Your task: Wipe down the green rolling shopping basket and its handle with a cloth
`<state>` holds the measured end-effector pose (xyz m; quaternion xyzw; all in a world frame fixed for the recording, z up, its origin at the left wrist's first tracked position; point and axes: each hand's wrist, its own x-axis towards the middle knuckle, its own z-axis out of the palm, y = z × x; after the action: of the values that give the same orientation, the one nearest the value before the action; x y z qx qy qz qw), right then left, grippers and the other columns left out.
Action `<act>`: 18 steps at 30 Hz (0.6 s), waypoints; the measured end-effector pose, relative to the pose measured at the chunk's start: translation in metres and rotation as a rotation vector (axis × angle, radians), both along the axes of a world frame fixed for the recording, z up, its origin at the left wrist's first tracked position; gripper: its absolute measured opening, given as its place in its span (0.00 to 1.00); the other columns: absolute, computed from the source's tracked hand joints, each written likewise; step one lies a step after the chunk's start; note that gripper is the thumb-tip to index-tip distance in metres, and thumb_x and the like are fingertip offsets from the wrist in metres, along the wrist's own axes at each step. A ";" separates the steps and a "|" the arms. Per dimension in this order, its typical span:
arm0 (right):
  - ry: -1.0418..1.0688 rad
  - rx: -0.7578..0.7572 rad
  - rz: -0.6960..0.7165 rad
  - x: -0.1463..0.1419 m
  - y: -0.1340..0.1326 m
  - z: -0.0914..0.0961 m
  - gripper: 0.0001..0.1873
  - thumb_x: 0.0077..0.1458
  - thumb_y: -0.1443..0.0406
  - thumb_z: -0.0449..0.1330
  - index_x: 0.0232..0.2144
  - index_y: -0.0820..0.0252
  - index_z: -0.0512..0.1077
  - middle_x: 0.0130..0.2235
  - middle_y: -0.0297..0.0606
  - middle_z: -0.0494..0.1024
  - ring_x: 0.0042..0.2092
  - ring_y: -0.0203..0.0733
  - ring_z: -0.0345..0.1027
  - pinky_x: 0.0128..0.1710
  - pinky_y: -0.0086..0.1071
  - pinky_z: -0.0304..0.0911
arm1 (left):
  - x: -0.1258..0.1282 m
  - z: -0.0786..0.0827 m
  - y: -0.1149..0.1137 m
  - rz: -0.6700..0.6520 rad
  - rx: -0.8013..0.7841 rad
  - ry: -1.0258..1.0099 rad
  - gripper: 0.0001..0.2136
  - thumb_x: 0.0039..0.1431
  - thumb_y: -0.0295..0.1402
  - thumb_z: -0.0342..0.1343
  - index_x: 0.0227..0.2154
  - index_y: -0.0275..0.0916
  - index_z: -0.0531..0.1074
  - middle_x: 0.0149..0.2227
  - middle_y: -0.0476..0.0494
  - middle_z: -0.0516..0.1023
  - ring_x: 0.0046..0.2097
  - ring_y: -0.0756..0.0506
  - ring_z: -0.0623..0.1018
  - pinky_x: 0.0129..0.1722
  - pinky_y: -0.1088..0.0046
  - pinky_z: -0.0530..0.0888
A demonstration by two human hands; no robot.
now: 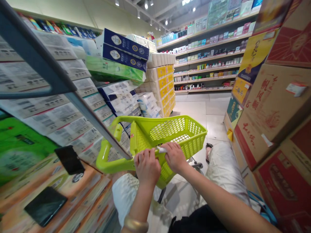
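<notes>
A lime-green plastic shopping cart with a perforated basket stands in front of me, its looped handle toward the left. My left hand is closed over the cart's near rim, knuckles up. Just to its right, my right hand rests on the same rim with fingers curled. A small white piece, like folded tissue or paper, pokes out at the right hand's fingertips, next to the left hand. The fingers' undersides are hidden. Nothing shows in the visible part of the basket. A grey bar slants down toward the cart's handle end.
Stacked tissue packs rise on the left. Two flat black devices, a phone-like one and a larger one, lie on orange packs. Cartons line the right; stocked shelves stand behind, beyond the tiled floor.
</notes>
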<state>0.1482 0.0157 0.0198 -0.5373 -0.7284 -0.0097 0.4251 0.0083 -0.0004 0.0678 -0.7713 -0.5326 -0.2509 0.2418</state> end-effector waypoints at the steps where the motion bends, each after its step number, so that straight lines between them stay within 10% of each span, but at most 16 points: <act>1: -0.002 -0.008 -0.030 0.009 0.004 -0.002 0.19 0.51 0.73 0.52 0.45 0.57 0.69 0.44 0.40 0.73 0.47 0.45 0.61 0.51 0.37 0.52 | 0.001 0.001 0.003 0.004 -0.011 0.002 0.15 0.53 0.26 0.52 0.44 0.37 0.74 0.39 0.40 0.76 0.46 0.38 0.70 0.51 0.59 0.60; 9: 0.085 0.001 -0.158 0.022 0.025 -0.011 0.17 0.51 0.73 0.51 0.43 0.57 0.70 0.41 0.40 0.72 0.46 0.46 0.60 0.52 0.39 0.51 | 0.004 -0.002 0.024 0.037 -0.014 0.008 0.16 0.52 0.24 0.51 0.44 0.38 0.74 0.40 0.41 0.77 0.46 0.39 0.70 0.52 0.59 0.60; 18: 0.162 -0.031 0.058 -0.017 0.037 0.002 0.17 0.51 0.71 0.51 0.44 0.57 0.69 0.42 0.40 0.72 0.45 0.45 0.60 0.50 0.41 0.52 | -0.001 -0.004 0.045 0.091 0.008 0.033 0.14 0.53 0.25 0.52 0.41 0.42 0.75 0.37 0.42 0.77 0.45 0.39 0.71 0.51 0.58 0.61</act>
<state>0.1309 0.0523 0.0215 -0.5215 -0.7070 0.0574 0.4743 0.0074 0.0451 0.0635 -0.7492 -0.5622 -0.2291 0.2649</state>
